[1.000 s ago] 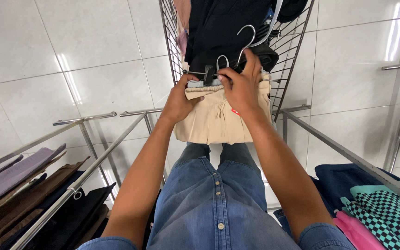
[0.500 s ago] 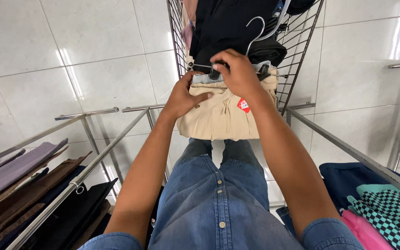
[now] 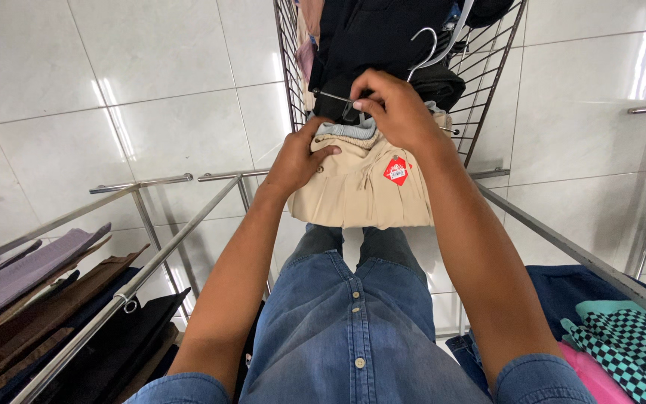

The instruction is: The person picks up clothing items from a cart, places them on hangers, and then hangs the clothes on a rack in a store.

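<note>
A beige pair of shorts (image 3: 364, 191) with a red tag (image 3: 396, 170) hangs in front of me from a clip hanger (image 3: 342, 101). My left hand (image 3: 299, 155) grips the waistband at its left side. My right hand (image 3: 392, 108) is closed over the top of the waistband and pinches the hanger clip. Behind them a wire grid rack (image 3: 491, 67) carries dark clothes (image 3: 371, 37) and a white hanger hook (image 3: 424, 52).
Chrome rails (image 3: 158, 258) run on my left above hanging purple, brown and black garments (image 3: 31, 299). Another rail (image 3: 577, 258) crosses at the right over blue, pink and checkered green clothes (image 3: 622, 344). White floor tiles lie below.
The shorts have come lower and nearer, and the red tag now shows. My right hand has shifted onto the hanger clip; my left hand has slid onto the waistband's left side.
</note>
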